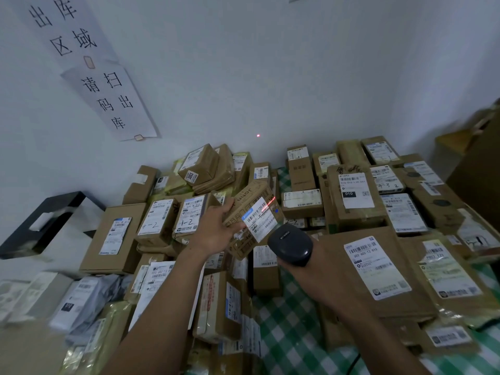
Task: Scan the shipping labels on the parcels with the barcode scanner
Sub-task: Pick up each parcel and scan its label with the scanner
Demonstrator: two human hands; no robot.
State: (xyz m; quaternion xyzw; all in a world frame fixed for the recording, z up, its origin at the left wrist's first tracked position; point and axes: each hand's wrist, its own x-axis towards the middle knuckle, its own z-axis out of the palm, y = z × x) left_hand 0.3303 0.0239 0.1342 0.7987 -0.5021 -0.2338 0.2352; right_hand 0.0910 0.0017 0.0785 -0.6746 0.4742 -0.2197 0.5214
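Green-checked tablecloth under heaped parcels by white wall; left hand fingers gripping parcel; right hand fingers around scanner

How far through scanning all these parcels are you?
Nothing shows which parcels are already scanned. In hand: the left hand holds a small box while the scanner in the right hand casts a red line across its label. The pile remains.
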